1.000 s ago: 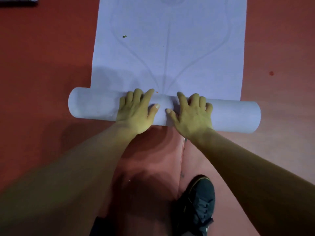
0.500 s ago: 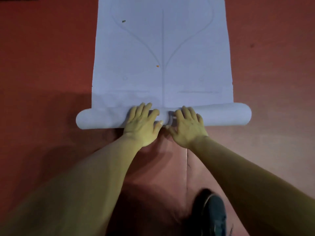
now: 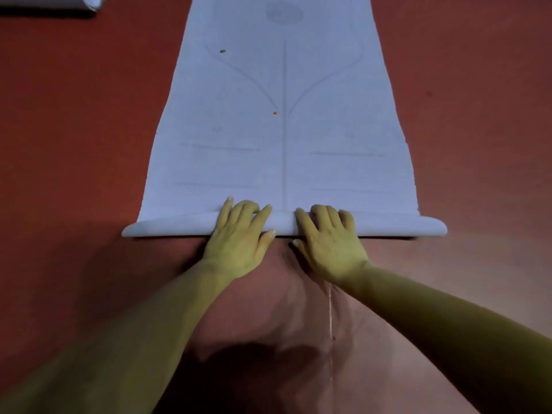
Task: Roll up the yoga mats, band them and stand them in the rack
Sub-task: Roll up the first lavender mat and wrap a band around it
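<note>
A pale lilac yoga mat [image 3: 283,130] lies flat on the red floor and stretches away from me, printed with faint alignment lines. Its near end is wound into a thin roll [image 3: 179,228] that lies crosswise in front of me. My left hand [image 3: 239,234] lies over the middle of the roll with its fingers spread and reaching onto the flat mat. Beside it my right hand [image 3: 328,237] presses on the roll, fingers bent over its top. The two thumbs sit at the roll's near side, a little apart.
Red floor [image 3: 74,130] surrounds the mat on both sides. The end of another pale rolled object [image 3: 89,1] shows at the top left corner. Two small specks, green [image 3: 222,51] and orange [image 3: 274,113], lie on the flat mat.
The roll has become thinner and sits nearer to me, and more flat mat shows beyond it. The orange speck now lies well clear of my hands. My shoe has left the view.
</note>
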